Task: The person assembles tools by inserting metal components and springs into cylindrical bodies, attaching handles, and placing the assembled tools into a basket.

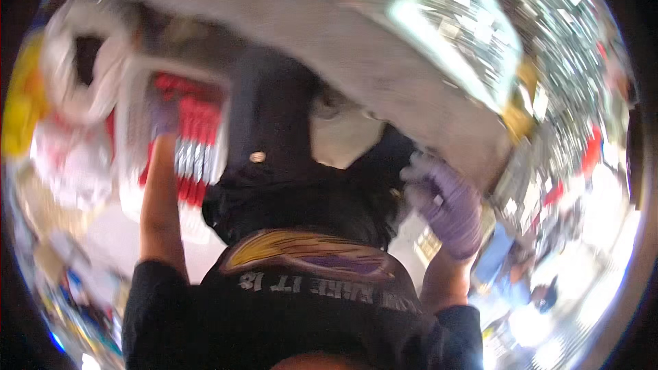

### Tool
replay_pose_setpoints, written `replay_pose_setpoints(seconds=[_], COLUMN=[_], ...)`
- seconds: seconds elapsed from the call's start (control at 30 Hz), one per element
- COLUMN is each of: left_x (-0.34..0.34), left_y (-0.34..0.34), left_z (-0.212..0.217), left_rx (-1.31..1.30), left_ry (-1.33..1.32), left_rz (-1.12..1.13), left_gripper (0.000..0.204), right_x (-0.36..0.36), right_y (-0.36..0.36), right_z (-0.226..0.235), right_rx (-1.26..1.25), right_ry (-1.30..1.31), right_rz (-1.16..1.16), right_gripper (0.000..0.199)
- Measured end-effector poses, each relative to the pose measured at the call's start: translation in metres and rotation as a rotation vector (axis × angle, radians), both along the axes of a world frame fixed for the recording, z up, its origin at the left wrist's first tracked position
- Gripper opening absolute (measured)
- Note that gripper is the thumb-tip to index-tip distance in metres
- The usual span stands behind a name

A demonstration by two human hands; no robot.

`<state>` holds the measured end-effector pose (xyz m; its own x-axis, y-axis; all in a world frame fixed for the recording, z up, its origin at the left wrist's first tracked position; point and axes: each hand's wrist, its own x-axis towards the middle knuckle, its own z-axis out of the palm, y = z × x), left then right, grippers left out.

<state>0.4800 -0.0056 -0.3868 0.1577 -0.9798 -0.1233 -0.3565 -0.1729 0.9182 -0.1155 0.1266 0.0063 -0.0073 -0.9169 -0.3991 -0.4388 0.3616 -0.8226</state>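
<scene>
My left hand (163, 118), in a purple-grey glove, reaches into a white crate (125, 157) on my left. It is next to a row of long red packages with silvery bands (195, 144). Motion blur smears its fingers, so its grip does not show. On the right, my right hand (444, 195) wears a purple glove with greyish fingers. That hand hovers by my right thigh with its fingers loosely bent and apart, and nothing shows in it.
Beyond my knees runs a grey-brown table edge (274, 17). A pale-rimmed clear tray (473, 34) with small pieces lies at the far right. White plastic bags (72, 161) and a yellow item (26, 109) stand left of the crate. Blurred clutter fills the right side.
</scene>
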Motion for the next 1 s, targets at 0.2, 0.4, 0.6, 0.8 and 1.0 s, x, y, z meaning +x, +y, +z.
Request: replay_pose_setpoints(seconds=[0.2,0.4,0.6,0.8,1.0], left_x=[-0.242,-0.376,-0.463,-0.507,-0.512], left_y=[-0.005,0.039,0.072,0.072,0.045], left_z=[0.190,0.326,0.362,0.375,0.400], left_rx=[-0.283,-0.512,-0.680,-0.231,0.406], left_ry=[-0.231,0.017,0.248,0.405,1.030], left_rz=[-0.054,-0.883,-1.237,-1.423,-1.053], left_gripper=[0.053,0.028,0.035,0.034,0.041], right_x=[-0.115,-0.143,-0.225,-0.374,-0.189], right_y=[0.021,0.001,0.008,0.055,-0.021], right_z=[0.042,0.055,0.057,0.006,0.092], right_rx=[-0.073,0.293,0.262,0.281,-0.303], right_ry=[1.192,1.445,1.525,1.105,0.463], right_rz=[-0.498,-0.400,-0.510,-0.038,-0.672], right_gripper=[0.028,0.030,0.038,0.030,0.029])
